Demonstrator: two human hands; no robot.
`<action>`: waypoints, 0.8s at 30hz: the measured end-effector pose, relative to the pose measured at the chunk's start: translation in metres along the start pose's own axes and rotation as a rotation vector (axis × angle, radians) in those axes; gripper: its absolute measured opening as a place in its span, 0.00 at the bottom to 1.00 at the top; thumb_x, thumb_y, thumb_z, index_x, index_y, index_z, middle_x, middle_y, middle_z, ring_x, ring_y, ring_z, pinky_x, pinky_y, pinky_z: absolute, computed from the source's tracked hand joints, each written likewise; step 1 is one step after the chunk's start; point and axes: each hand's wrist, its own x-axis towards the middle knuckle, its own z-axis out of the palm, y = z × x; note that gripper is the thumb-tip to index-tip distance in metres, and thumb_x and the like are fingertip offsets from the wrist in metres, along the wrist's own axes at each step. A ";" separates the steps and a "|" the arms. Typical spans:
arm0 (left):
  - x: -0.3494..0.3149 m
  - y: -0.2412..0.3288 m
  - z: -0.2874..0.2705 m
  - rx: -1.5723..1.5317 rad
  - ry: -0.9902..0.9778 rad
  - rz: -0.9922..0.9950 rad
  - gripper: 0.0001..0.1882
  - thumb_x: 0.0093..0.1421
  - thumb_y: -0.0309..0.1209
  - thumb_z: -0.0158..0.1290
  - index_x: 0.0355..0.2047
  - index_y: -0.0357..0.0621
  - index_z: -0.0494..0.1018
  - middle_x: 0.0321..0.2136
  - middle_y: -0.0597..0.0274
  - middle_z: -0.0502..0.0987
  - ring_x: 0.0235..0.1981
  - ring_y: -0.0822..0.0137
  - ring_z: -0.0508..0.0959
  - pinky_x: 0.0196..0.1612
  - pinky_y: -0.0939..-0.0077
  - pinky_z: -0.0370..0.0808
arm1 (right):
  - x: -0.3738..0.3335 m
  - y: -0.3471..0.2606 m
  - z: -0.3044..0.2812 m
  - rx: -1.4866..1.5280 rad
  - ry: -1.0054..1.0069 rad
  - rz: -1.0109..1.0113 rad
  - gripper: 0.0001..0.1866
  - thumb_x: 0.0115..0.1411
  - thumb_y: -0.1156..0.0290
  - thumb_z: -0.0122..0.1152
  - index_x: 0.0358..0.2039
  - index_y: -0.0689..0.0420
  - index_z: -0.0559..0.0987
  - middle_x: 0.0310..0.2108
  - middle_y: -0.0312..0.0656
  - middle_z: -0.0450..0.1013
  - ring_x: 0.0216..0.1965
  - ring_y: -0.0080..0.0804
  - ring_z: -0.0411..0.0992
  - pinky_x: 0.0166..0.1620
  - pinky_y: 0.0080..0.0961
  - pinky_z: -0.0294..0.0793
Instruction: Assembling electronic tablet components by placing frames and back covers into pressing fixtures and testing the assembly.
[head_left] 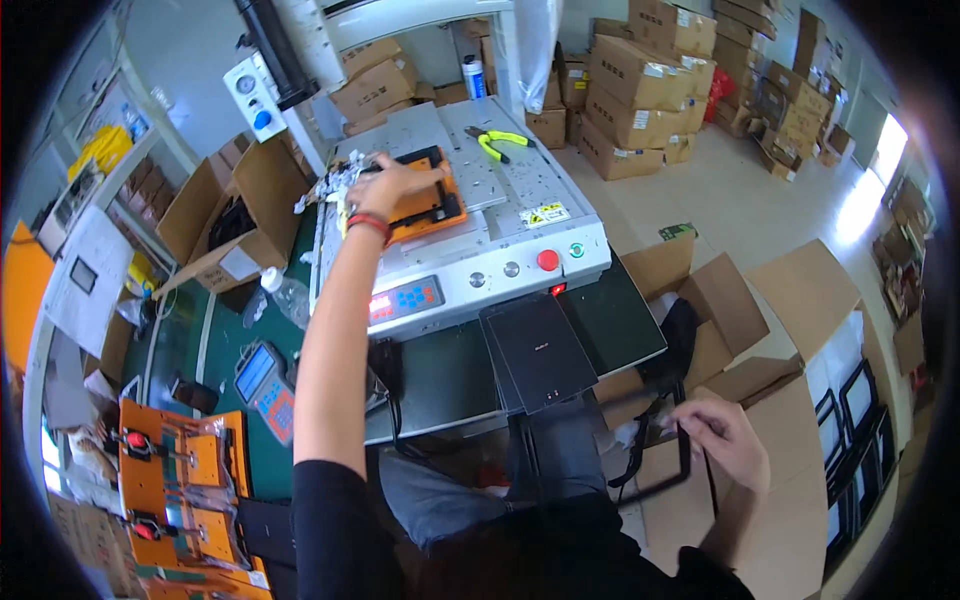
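Observation:
My left arm reaches over the white bench machine (490, 265). At its end, my left hand (385, 190) lies across an orange fixture (425, 205) with black parts, fingers spread apart. Crumpled whitish film scraps (335, 185) sit just beside that hand. Low on the right, my right hand (728, 440) is closed on a thin black rectangular frame (655, 487), pinching it at its upper right side. Motion blurs part of this frame. A flat black panel (540, 350) lies on the dark green tabletop, overhanging the near edge.
Yellow-green cutters (495, 143) lie on the machine's plate; a red button (547, 260) is on its front. An open carton (790, 440) on the right has black frames (850, 450) beside it. A plastic bottle (288, 298), handheld device (266, 385) and orange jigs (190, 480) stand left.

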 end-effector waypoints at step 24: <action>-0.405 -0.267 0.119 -1.474 0.288 -0.119 0.46 0.47 0.52 0.50 0.58 0.40 0.43 0.48 0.47 0.63 0.48 0.58 0.64 0.54 0.65 0.58 | 0.326 -0.059 0.137 -0.319 0.499 -0.679 0.10 0.54 0.69 0.60 0.32 0.63 0.79 0.21 0.44 0.67 0.21 0.36 0.69 0.28 0.31 0.67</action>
